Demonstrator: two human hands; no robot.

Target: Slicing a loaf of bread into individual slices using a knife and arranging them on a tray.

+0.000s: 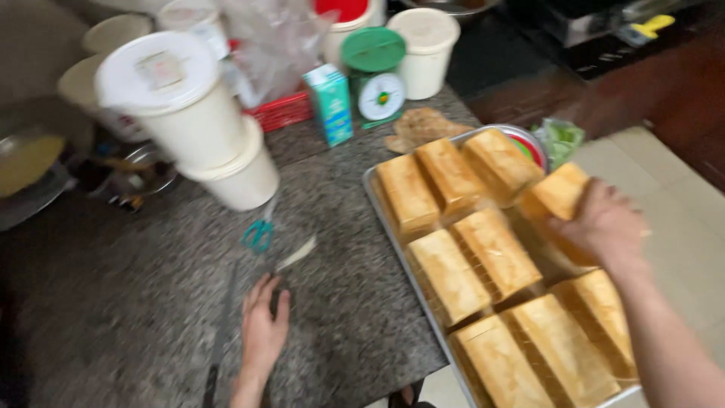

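- Speckled grey stone makes up the tabletop point(151, 302), crowded along its far edge with stacked white lidded tubs point(189, 113), a green kitchen scale point(375, 75) and a teal carton point(330, 102).
- Your right hand point(604, 227) has its fingers clamped on a golden loaf point(560, 193), lifted just above the right side of the metal tray point(393, 249).
- That loaf sits tilted; motion blur hides its full length, so you cannot tell its long axis exactly.
- Other loaves point(453, 276) lie on the tray in rows, long axes running from near-right to far-left.
- Your left hand point(264, 329) rests flat on the tabletop, fingers spread and holding nothing, beside a long knife point(219, 340).
- Teal-handled scissors point(258, 234) lie just beyond it.
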